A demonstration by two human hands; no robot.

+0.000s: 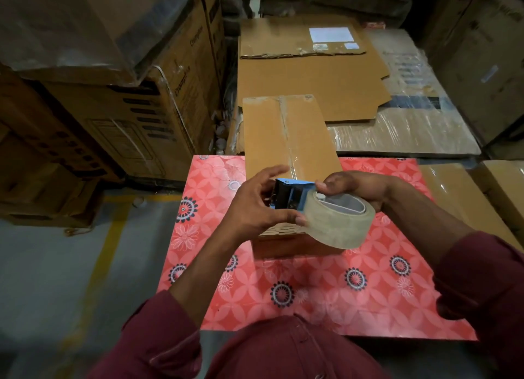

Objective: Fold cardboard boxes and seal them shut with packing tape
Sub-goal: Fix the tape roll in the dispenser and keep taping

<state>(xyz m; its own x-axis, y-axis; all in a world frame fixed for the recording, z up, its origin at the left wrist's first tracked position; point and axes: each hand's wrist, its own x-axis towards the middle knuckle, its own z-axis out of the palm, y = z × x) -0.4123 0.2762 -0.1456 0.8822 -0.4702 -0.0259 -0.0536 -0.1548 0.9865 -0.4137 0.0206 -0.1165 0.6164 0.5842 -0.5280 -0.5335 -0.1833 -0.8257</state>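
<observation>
Cardboard box (286, 140) closed, clear tape already down its centre seam, sitting at the far edge of the red floral table (312, 293) and overhanging it. Above the near end — tape dispenser (320, 208) gripped by the right hand (357, 189), left hand (255, 206) pinching at the roll near the blade. Risk: tape end sticking back or wrinkling, or fingers catching the cutter.
</observation>
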